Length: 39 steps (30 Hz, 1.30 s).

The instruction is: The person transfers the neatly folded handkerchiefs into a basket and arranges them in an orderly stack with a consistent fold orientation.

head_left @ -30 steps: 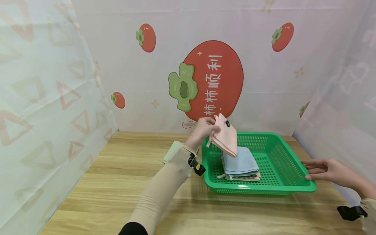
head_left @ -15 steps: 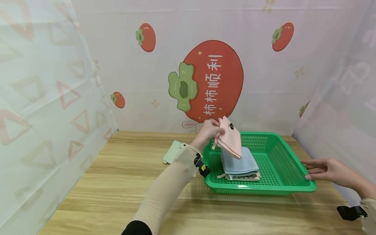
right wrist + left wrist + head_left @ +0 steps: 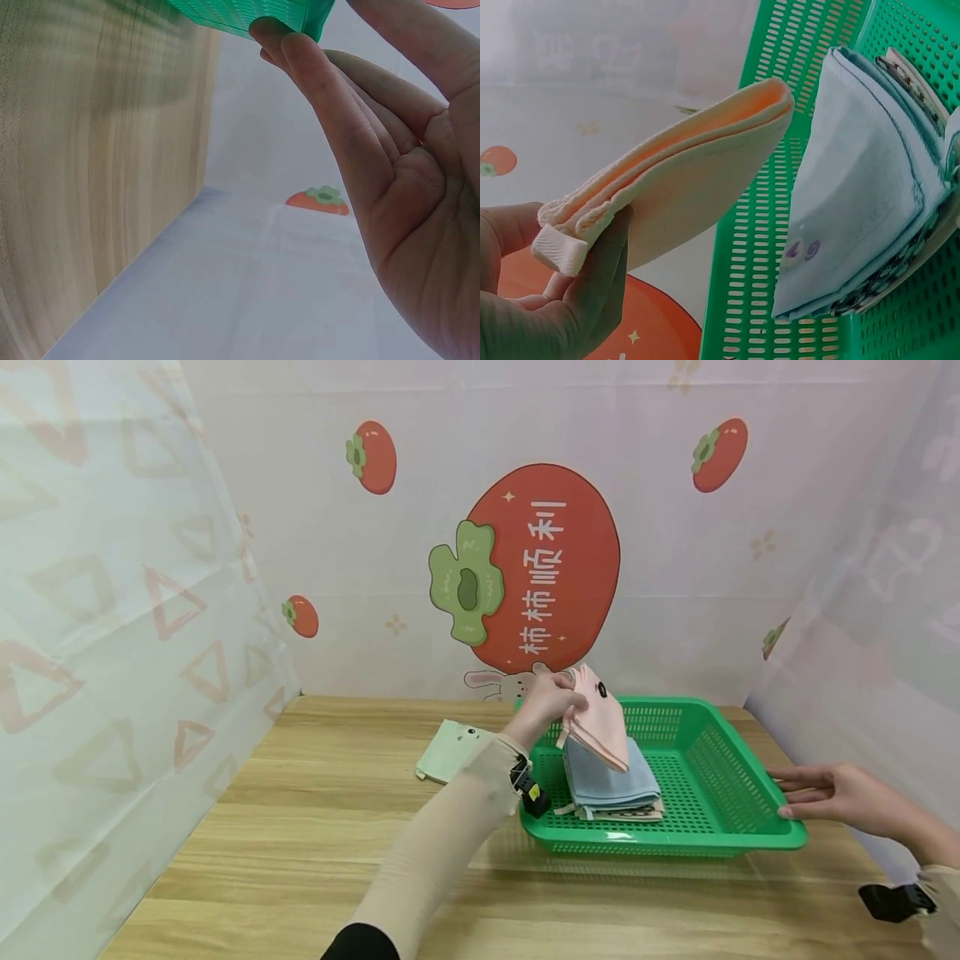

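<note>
My left hand (image 3: 549,702) pinches a folded pink towel (image 3: 600,718) by its near-left edge, thumb on one side and fingers on the other. The pink towel, with a black eye mark, hangs tilted above the left part of a green basket (image 3: 750,843). Inside the basket, a folded light blue towel (image 3: 847,172) lies on top of a patterned cream one (image 3: 645,814). The fairly straight fingers of my right hand (image 3: 843,795) touch the basket's right rim. In the right wrist view, fingertips (image 3: 304,52) meet the green plastic from the outside.
A folded pale green towel (image 3: 453,747) lies on the wooden table (image 3: 300,843) left of the basket, partly behind my left sleeve. Printed curtains (image 3: 337,560) enclose the table at the back and both sides.
My left hand has moved right and slightly down with the pink towel, bringing it over the blue towel. More of the green towel shows. My right hand stays at the rim.
</note>
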### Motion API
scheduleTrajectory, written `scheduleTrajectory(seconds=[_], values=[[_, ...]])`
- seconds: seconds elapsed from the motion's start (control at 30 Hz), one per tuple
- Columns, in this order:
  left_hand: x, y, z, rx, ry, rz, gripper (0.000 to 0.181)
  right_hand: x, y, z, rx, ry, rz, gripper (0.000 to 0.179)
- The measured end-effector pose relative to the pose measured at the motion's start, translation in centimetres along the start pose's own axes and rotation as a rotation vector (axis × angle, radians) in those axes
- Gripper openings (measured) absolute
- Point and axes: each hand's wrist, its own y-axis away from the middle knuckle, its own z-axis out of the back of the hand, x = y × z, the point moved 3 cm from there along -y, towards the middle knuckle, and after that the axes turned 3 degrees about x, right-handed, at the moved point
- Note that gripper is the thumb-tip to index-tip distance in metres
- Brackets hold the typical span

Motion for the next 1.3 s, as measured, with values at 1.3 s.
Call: scheduleTrajectory(seconds=[1.3], values=[[1.5,-0.3,-4.6,0.08,-0.041,0.184,0.035,-0.2,0.0,0.0,0.014,-0.019,-0.02,0.055]])
